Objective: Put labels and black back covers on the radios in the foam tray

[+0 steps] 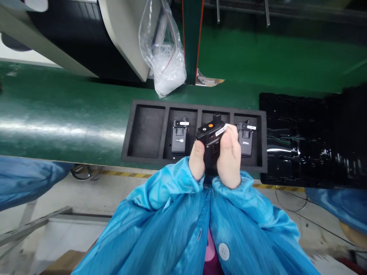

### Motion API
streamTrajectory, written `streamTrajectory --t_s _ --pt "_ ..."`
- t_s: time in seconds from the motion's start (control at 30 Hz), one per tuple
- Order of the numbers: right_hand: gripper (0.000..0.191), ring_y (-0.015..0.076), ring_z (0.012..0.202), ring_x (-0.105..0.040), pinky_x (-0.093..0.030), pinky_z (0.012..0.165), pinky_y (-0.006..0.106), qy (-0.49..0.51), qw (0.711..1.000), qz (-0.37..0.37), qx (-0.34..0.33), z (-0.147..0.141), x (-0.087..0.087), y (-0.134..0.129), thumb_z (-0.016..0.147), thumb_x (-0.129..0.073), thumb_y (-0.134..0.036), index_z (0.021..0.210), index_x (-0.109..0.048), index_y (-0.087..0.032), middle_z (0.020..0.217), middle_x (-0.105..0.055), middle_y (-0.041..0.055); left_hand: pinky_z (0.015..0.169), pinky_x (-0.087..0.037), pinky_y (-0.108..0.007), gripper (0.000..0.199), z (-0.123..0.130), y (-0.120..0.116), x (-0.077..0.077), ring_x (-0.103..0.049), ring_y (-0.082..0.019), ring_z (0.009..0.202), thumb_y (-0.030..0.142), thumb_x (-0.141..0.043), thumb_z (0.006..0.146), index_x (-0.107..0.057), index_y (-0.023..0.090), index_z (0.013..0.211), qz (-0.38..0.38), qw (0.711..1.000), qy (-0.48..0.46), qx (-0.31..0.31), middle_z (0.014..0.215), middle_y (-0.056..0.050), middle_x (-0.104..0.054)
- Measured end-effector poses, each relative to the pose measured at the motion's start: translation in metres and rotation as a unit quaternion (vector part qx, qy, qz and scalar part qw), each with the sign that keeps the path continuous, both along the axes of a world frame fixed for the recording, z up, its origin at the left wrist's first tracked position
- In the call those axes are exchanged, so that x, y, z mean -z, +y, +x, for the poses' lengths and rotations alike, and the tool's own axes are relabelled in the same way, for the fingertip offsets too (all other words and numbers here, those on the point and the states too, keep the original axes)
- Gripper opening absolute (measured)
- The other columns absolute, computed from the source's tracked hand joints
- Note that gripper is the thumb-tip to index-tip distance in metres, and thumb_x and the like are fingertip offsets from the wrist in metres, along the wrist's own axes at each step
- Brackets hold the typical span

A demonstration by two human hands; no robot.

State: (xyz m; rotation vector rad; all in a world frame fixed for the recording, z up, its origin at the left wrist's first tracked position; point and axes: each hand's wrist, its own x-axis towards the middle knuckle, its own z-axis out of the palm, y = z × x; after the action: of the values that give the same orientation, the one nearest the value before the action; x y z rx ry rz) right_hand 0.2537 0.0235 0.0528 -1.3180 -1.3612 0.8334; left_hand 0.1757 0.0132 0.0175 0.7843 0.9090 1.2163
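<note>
Showing an orange button (210, 125), black knob (217, 117) and white label (221, 130), the black device (207, 132) is clamped in the grip of left hand (197, 159) and right hand (231, 154), above the foam tray (145, 160) along the worktop's (71, 103) near edge. Similar units (179, 140) occupy its second and fourth compartments from left, the latter partly hidden by the right hand.

Worktop (71, 99): green, whitish glare. Compartmented tray (128, 131): uniform charcoal grey. Held device (211, 131): black, orange dot, white label. Left tray device (179, 147) and right tray device (246, 147): black, white labels, pale lettering. Smock (177, 229): bright blue; smock button (224, 251), white. Post (191, 42): dark green, red edges. Plastic trays (295, 137): glossy black. Floor strip (126, 174): yellow-and-black striped.
</note>
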Motion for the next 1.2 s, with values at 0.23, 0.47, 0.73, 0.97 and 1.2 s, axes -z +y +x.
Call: streamTrajectory --t_s 0.23,0.47,0.73,0.97,1.2 --pt "0.028 0.0253 0.113 -0.052 -0.047 0.098 0.051 0.112 0.986 0.103 0.063 -0.011 0.004 -0.003 0.102 -0.039 -0.038 0.128 -0.043 -0.027 0.126 -0.045 0.0106 0.093 -0.056 -0.046 0.09 -0.008 0.004 -0.005 -0.061 -0.028 0.121 0.086 -0.009 0.086 -0.062 0.025 0.125 -0.022 1.0 -0.018 -0.008 0.11 -0.008 -0.07" --pt "0.015 0.0274 0.108 -0.051 -0.043 0.096 0.05 -0.175 0.958 0.224 0.024 0.016 -0.006 -0.001 0.094 -0.047 -0.032 0.104 -0.058 -0.027 0.109 -0.048 0.0074 0.093 -0.058 -0.046 0.077 -0.015 0.0 -0.013 -0.06 -0.027 0.123 0.08 -0.017 0.092 -0.059 0.029 0.131 -0.047 0.998 -0.04 -0.021 0.111 -0.004 -0.071" --pt "0.014 0.0222 0.087 -0.049 -0.037 0.081 0.041 -0.193 0.922 0.336 0.011 0.024 -0.004 0.02 0.09 -0.046 -0.033 0.084 -0.051 -0.021 0.084 -0.048 0.0054 0.1 -0.058 -0.037 0.062 -0.011 -0.008 -0.028 -0.057 -0.026 0.13 0.069 -0.053 0.089 -0.059 0.027 0.134 -0.114 0.963 -0.238 0.048 0.124 -0.003 -0.068" --pt "0.029 0.0178 0.075 -0.045 -0.035 0.068 0.034 -0.127 0.925 0.358 0.022 0.021 -0.003 0.027 0.094 -0.05 -0.037 0.073 -0.042 -0.018 0.075 -0.041 0.0035 0.109 -0.051 -0.036 0.053 0.0 -0.008 -0.041 -0.055 -0.026 0.132 0.05 -0.054 0.097 -0.056 0.019 0.14 -0.176 0.906 -0.384 0.02 0.13 -0.005 -0.066" --pt "0.023 0.0147 0.064 -0.049 -0.035 0.059 0.029 -0.076 0.915 0.396 0.016 0.021 -0.003 0.034 0.095 -0.054 -0.032 0.079 -0.045 -0.019 0.067 -0.043 0.0005 0.106 -0.053 -0.038 0.053 0.0 -0.001 -0.042 -0.056 -0.029 0.13 0.055 -0.046 0.098 -0.06 0.019 0.136 -0.169 0.909 -0.379 0.039 0.126 -0.006 -0.067"
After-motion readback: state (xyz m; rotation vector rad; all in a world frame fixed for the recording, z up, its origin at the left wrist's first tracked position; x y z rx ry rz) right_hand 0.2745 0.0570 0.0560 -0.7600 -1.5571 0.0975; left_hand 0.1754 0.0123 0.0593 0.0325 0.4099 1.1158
